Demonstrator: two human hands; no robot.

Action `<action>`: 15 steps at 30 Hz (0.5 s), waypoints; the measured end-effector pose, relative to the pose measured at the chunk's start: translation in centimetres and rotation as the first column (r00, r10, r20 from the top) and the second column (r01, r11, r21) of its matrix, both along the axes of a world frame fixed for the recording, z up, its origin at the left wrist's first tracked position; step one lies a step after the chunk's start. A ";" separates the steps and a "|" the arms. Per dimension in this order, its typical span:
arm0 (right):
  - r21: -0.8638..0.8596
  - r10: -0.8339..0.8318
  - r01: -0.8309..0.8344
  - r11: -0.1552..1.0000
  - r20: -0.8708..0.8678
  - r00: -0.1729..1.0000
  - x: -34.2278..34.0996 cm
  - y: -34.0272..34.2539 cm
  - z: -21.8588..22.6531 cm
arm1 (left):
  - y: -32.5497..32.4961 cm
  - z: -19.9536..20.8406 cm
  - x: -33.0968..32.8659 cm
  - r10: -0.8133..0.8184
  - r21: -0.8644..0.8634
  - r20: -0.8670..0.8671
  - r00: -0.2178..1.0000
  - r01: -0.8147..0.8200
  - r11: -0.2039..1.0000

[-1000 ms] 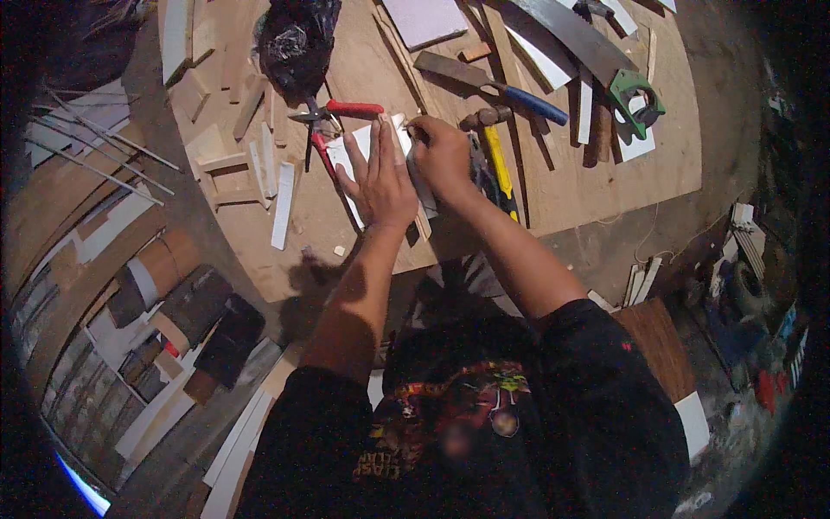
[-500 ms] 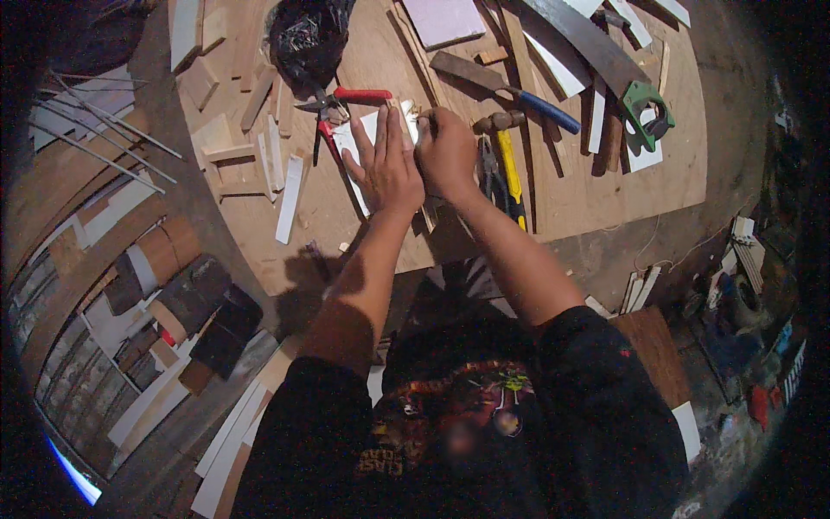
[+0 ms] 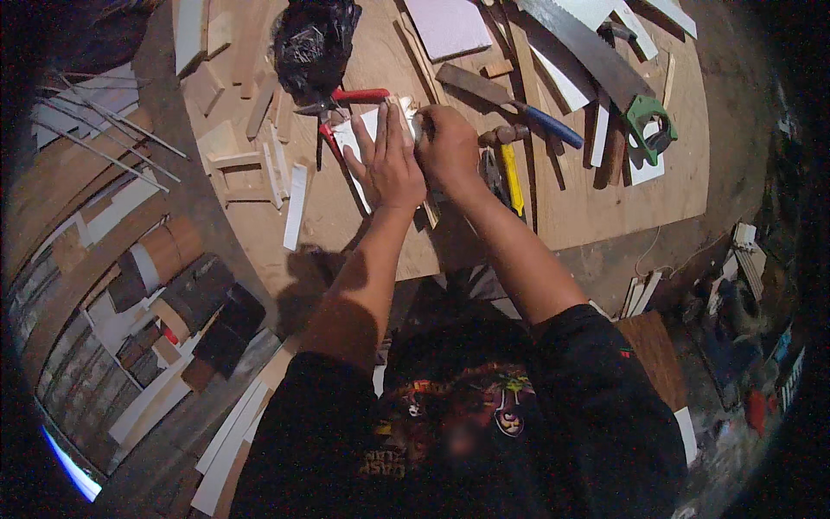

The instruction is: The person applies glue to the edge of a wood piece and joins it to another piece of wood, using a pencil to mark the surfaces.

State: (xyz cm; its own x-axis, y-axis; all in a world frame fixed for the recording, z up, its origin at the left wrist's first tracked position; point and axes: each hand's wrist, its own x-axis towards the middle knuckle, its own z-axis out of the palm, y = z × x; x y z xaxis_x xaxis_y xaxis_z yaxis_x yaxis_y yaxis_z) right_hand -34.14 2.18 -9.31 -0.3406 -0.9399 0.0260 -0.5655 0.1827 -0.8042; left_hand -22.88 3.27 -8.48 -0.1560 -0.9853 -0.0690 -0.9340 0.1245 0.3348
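Observation:
My left hand [image 3: 391, 173] lies flat with its fingers stretched over a white board piece [image 3: 347, 138] and the thin wood strip [image 3: 430, 213] along its right side. Close beside it, my right hand [image 3: 448, 149] is closed, its fingers curled down at the board's right edge; whatever they grip is hidden beneath them. Red-handled pincers [image 3: 363, 94] rest just beyond the left fingertips. To the right of my right hand lie a hammer with a yellow handle [image 3: 512, 177] and dark pliers [image 3: 493, 176].
A black plastic bag of nails [image 3: 313, 50] sits at the far side of the wooden worktable [image 3: 596, 212]. Rightward are a blue-handled blade tool [image 3: 553, 126] and a green-handled handsaw [image 3: 596, 54]. Wood offcuts [image 3: 238, 164] lie to the left; more boards [image 3: 233, 432] are below the table.
The table and everything on it sit slightly lower and further right in the picture. Both hands keep nearly the same pose on the board.

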 end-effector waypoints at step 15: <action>0.027 0.375 -0.401 0.916 -0.420 0.826 -1.5 -1.9 0.5 | -0.1 1.4 -0.3 0.024 0.086 0.072 0.997 -0.031 0.996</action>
